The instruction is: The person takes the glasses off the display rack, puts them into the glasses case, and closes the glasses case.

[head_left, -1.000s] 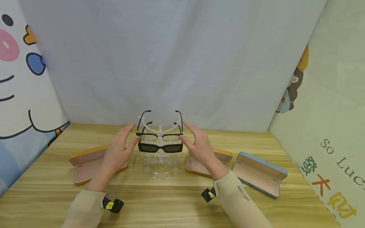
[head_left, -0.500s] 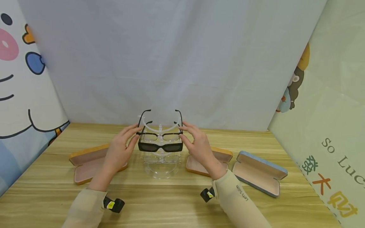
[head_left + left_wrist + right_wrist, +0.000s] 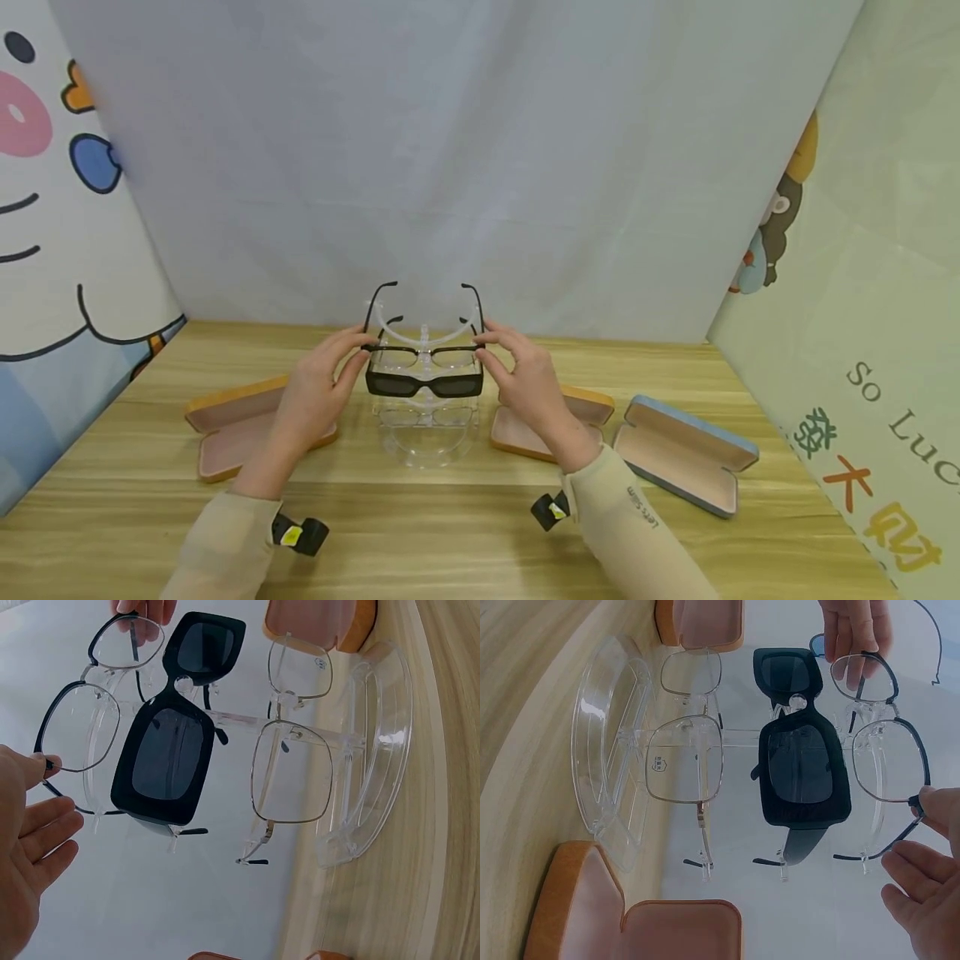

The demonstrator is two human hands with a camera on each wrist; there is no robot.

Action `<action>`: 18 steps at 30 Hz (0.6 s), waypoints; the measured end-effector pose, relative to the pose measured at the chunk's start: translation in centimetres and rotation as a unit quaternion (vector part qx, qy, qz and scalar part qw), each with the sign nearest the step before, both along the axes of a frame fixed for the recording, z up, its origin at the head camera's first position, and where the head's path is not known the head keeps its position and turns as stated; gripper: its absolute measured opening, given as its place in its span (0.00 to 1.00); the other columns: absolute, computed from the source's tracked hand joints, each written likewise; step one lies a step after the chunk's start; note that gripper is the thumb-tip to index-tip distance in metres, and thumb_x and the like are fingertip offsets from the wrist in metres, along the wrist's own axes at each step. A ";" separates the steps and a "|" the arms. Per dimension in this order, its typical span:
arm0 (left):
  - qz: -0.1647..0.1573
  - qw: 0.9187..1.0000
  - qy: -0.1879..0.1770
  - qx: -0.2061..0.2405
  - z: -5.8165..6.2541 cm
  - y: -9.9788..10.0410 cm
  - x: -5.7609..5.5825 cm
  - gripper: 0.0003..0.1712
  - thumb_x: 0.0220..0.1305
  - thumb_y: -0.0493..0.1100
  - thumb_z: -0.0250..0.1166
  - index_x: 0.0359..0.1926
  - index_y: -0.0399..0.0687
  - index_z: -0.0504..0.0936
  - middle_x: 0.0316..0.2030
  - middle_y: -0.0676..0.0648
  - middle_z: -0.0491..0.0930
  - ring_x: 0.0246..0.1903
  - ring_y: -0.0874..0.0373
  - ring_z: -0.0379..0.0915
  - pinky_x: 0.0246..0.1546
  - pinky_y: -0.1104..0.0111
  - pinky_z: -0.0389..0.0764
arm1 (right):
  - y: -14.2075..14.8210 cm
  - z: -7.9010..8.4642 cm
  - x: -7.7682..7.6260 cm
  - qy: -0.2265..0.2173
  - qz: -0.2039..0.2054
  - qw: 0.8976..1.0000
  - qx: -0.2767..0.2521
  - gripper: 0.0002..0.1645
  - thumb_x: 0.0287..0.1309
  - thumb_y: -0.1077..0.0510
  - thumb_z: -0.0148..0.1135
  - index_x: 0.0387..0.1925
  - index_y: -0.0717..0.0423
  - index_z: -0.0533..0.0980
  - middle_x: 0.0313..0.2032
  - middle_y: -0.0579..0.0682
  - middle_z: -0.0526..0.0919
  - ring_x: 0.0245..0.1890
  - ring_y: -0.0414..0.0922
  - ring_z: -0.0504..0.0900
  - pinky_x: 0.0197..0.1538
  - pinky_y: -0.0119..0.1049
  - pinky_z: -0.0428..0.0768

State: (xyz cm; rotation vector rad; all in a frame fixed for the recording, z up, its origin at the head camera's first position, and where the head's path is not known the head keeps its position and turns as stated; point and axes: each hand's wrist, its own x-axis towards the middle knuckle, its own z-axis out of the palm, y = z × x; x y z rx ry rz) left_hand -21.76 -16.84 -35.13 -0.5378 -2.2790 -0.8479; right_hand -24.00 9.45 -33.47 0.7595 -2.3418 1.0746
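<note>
A clear display stand [image 3: 423, 450] holds glasses at several levels. At the top are eyeglasses [image 3: 396, 350] with black upper rims and thin metal lower rims, temples pointing back. My left hand [image 3: 313, 392] pinches their left hinge corner between thumb and index finger. On the opposite side my right hand [image 3: 531, 387] pinches the right corner the same way. In the left wrist view, the thumb presses the front of the frame [image 3: 51, 724]. Below them sit black sunglasses [image 3: 397, 385], and lower down thin metal-rimmed glasses [image 3: 684, 799].
On the wooden table [image 3: 420, 533] lie opened glasses cases: an orange one [image 3: 225, 450] at the left, another orange case [image 3: 517, 437] partly behind my right hand, and a blue case [image 3: 682, 458] at the right. A pale curtain [image 3: 480, 167] hangs behind.
Both hands have closed in from beside the top eyeglasses to grip their corners. The eyeglasses appear raised very slightly; the sunglasses below keep their place on the stand.
</note>
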 end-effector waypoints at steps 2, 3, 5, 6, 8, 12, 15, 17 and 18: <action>-0.001 1.000 0.003 0.001 0.2 0.0 0.1 0.13 0.65 0.40 0.55 0.49 0.45 0.77 0.55 0.38 0.72 0.55 0.43 0.69 0.51 0.51 0.72 | 0.0 0.2 0.1 0.006 0.000 1.000 -0.003 0.13 0.60 0.55 0.57 0.45 0.53 0.78 0.57 0.52 0.73 0.59 0.48 0.70 0.58 0.46 0.70; -0.001 1.000 0.005 0.001 0.3 0.0 0.1 0.13 0.65 0.40 0.55 0.49 0.45 0.77 0.55 0.38 0.72 0.55 0.43 0.69 0.51 0.51 0.72 | 0.1 0.2 0.2 0.008 0.000 1.000 -0.004 0.12 0.60 0.56 0.57 0.45 0.53 0.78 0.57 0.52 0.74 0.59 0.48 0.70 0.59 0.46 0.70; -0.001 1.000 0.008 -0.001 0.5 0.1 0.2 0.13 0.64 0.40 0.56 0.49 0.45 0.77 0.55 0.39 0.72 0.55 0.44 0.69 0.51 0.52 0.72 | 0.1 0.3 0.2 0.013 -0.001 1.000 -0.004 0.12 0.60 0.56 0.57 0.45 0.53 0.78 0.57 0.52 0.74 0.59 0.48 0.70 0.59 0.46 0.70; -0.001 1.000 0.010 -0.001 0.6 0.1 0.2 0.13 0.64 0.39 0.56 0.49 0.45 0.77 0.56 0.39 0.72 0.55 0.44 0.69 0.51 0.52 0.72 | 0.2 0.3 0.2 0.015 -0.001 1.000 -0.003 0.13 0.60 0.56 0.57 0.45 0.54 0.78 0.57 0.52 0.74 0.59 0.48 0.70 0.59 0.46 0.70; -0.001 1.000 0.014 -0.003 0.8 0.2 0.2 0.13 0.64 0.39 0.56 0.49 0.45 0.77 0.56 0.40 0.72 0.55 0.45 0.69 0.50 0.52 0.73 | 0.2 0.4 0.3 0.017 0.000 1.000 -0.003 0.13 0.59 0.56 0.57 0.45 0.54 0.78 0.57 0.52 0.74 0.58 0.48 0.70 0.59 0.45 0.70; -0.005 1.000 0.024 -0.005 1.2 0.2 0.2 0.13 0.64 0.39 0.56 0.49 0.45 0.78 0.57 0.42 0.71 0.55 0.46 0.69 0.50 0.54 0.74 | 0.4 0.6 0.4 0.023 0.001 1.000 -0.008 0.13 0.59 0.56 0.57 0.45 0.55 0.78 0.57 0.53 0.74 0.58 0.47 0.71 0.58 0.45 0.71; -0.007 1.000 0.027 -0.004 1.4 0.2 0.4 0.13 0.64 0.40 0.56 0.49 0.46 0.78 0.57 0.43 0.71 0.55 0.47 0.69 0.48 0.55 0.75 | 0.4 0.9 0.6 0.026 0.001 1.000 -0.011 0.13 0.60 0.56 0.57 0.45 0.54 0.78 0.57 0.52 0.74 0.58 0.47 0.71 0.58 0.44 0.71; -0.008 0.999 0.031 -0.003 1.6 0.2 0.5 0.13 0.63 0.39 0.57 0.49 0.46 0.78 0.57 0.43 0.71 0.55 0.47 0.69 0.45 0.55 0.76 | 0.5 1.1 0.7 0.029 0.004 0.999 -0.013 0.14 0.60 0.55 0.57 0.46 0.55 0.78 0.57 0.52 0.74 0.58 0.46 0.71 0.58 0.44 0.71; -0.009 0.999 0.033 -0.002 1.6 0.2 0.5 0.13 0.63 0.38 0.58 0.49 0.46 0.78 0.57 0.43 0.71 0.54 0.47 0.70 0.43 0.56 0.77 | 0.5 1.1 0.7 0.032 0.005 0.999 -0.014 0.14 0.60 0.55 0.57 0.46 0.55 0.78 0.57 0.51 0.74 0.58 0.46 0.72 0.58 0.44 0.71</action>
